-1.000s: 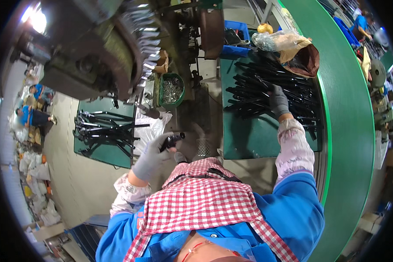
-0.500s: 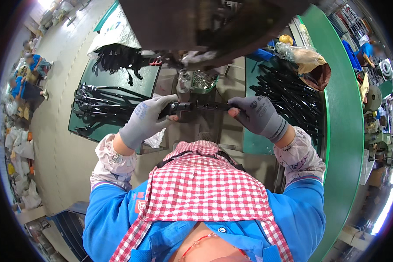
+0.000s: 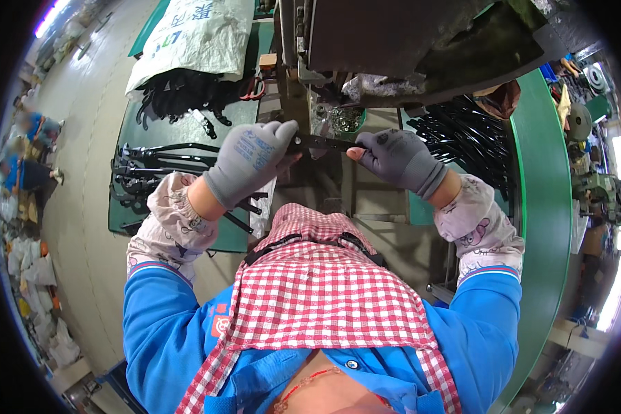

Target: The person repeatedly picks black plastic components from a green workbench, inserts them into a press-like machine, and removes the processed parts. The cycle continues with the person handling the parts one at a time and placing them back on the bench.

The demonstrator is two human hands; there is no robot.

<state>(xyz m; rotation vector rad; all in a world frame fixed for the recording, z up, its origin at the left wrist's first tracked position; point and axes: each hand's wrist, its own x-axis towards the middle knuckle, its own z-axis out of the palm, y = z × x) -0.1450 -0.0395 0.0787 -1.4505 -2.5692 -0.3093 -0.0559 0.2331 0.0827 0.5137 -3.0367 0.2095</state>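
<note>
My left hand (image 3: 252, 164), in a grey glove, is closed round the left end of a black metal bar (image 3: 328, 143). The other end of the black metal is pinched between thumb and fingers of my right hand (image 3: 406, 164), gloved too. Small holes show along the black metal between my hands. It lies nearly level, just under the lower parts of a dark machine (image 3: 393, 41). Whether it is one piece or two overlapping pieces, I cannot tell. A green container (image 3: 352, 124) of small metal parts stands just beyond it.
To the left, a green table (image 3: 134, 127) bears black bars (image 3: 176, 153), a heap of black parts (image 3: 176, 96), a white sack (image 3: 193, 41) and red-handled scissors (image 3: 255, 88). More black bars (image 3: 462, 138) lie piled on the right, beside a long green bench (image 3: 545, 186). People (image 3: 27, 165) sit far left.
Both hands have moved up and closer to the machine. The separate black pieces, one in each hand earlier, now meet or overlap. My view has shifted, showing more of the machine.
</note>
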